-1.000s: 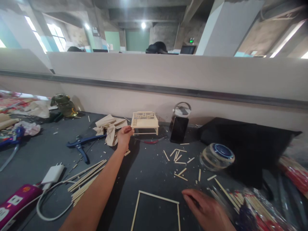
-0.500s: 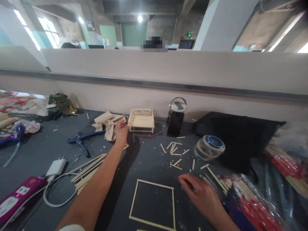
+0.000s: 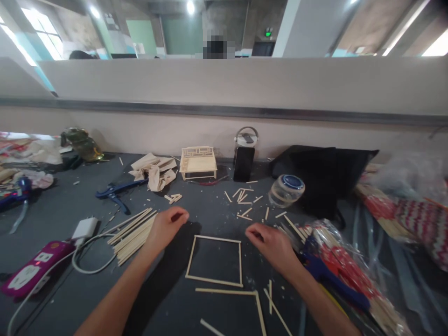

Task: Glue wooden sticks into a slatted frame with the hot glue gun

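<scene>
The scene is viewed from the person's head, looking forward and down over the dark table [image 3: 217, 214], with both forearms entering from the bottom edge. The tabletop is seen from close above; the pale partition [image 3: 224, 86] is faced beyond it, and the room behind is glimpsed over its top.

Moderate, slightly hazy light is given by a lamp [image 3: 190, 7] at top centre and bright windows [image 3: 44, 32] at upper left. Soft shadows are cast across the lower left. Fine detail is blurred, and straight lines are bent towards the edges.
</scene>
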`<state>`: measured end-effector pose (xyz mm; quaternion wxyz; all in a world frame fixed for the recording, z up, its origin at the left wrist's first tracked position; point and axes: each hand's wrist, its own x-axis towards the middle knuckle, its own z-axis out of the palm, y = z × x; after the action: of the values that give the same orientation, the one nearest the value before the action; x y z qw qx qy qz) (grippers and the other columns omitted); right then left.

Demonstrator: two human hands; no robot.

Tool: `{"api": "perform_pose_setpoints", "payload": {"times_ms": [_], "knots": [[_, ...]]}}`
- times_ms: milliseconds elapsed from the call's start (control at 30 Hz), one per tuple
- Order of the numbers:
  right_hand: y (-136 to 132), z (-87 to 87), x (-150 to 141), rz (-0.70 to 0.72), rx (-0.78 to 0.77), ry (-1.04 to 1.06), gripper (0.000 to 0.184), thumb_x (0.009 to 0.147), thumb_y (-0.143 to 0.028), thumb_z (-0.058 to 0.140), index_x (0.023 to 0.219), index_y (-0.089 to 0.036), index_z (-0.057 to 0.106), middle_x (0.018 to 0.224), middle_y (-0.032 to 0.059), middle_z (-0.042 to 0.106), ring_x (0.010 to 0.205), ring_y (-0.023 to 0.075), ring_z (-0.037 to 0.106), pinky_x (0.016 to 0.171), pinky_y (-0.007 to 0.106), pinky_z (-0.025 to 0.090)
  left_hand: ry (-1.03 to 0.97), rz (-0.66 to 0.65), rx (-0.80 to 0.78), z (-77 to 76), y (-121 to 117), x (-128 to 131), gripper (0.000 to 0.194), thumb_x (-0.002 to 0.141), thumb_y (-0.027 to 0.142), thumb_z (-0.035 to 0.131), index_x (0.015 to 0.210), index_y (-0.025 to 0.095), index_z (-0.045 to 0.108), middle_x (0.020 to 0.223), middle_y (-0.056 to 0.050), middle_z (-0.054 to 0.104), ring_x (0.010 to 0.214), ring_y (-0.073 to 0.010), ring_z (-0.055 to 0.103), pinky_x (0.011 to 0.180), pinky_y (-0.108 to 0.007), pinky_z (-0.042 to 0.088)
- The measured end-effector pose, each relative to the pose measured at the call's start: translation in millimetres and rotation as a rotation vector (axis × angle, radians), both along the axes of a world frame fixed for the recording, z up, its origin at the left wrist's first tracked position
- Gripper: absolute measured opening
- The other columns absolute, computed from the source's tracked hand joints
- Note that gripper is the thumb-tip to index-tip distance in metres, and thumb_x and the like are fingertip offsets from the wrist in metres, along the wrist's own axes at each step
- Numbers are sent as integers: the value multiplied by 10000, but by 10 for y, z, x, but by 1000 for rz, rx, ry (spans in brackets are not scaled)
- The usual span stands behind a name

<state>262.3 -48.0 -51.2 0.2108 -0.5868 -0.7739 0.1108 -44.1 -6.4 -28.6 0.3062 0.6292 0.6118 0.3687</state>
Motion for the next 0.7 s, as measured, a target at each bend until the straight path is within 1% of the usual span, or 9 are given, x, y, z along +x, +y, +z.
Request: {"api": "perform_pose_setpoints", "payload": {"times_ms": [67,133,233,333,433,533,700], "knots": [[-8,23,-15,4,-13,-11,180,885,-220,490,795,-228,646,763,2,715,713,163,668,657,247,430,44,-63,-49,-81,-89,-19,200,685,415,646,682,229,717,633,3,688,605,-181,589,590,-266,397],[-20,51,-32,22,-27,-26,183,881,-189,484,822,-226,654,790,7,714,741,159,662,669,243,425,70,-136,-86,-117,-102,-51,202,680,425,652,678,236,723,658,3,703,613,-183,598,598,-265,404],[-45,92,-61,71,-47,-42,194,847,-131,498,872,-230,663,847,3,704,798,143,648,699,227,419,131,-250,-114,-117,-65,-98,218,691,444,637,692,246,728,694,3,716,651,-190,617,616,-262,420],[-71,118,-84,98,-60,-54,169,822,-129,525,842,-226,662,806,-9,670,744,126,619,660,215,403,197,-334,-127,-119,-46,-121,233,704,450,618,730,248,732,729,-5,723,682,-195,631,633,-260,439],[-84,125,-95,113,-73,-59,137,822,-150,543,800,-217,659,766,-15,640,699,116,591,627,210,386,206,-376,-140,-148,-51,-123,239,694,447,630,768,246,737,764,-16,725,699,-199,638,643,-261,455],[-75,119,-90,137,-90,-51,130,832,-165,554,804,-215,671,777,-12,638,701,113,585,634,207,389,186,-391,-144,-172,-54,-113,243,680,451,648,778,249,741,755,-19,722,691,-200,633,626,-259,456],[-44,119,-70,169,-111,-25,113,828,-175,584,828,-207,693,781,-9,645,684,108,586,633,201,408,144,-371,-136,-167,-53,-83,224,654,435,673,760,253,748,706,-8,723,647,-193,622,621,-260,459]]}}
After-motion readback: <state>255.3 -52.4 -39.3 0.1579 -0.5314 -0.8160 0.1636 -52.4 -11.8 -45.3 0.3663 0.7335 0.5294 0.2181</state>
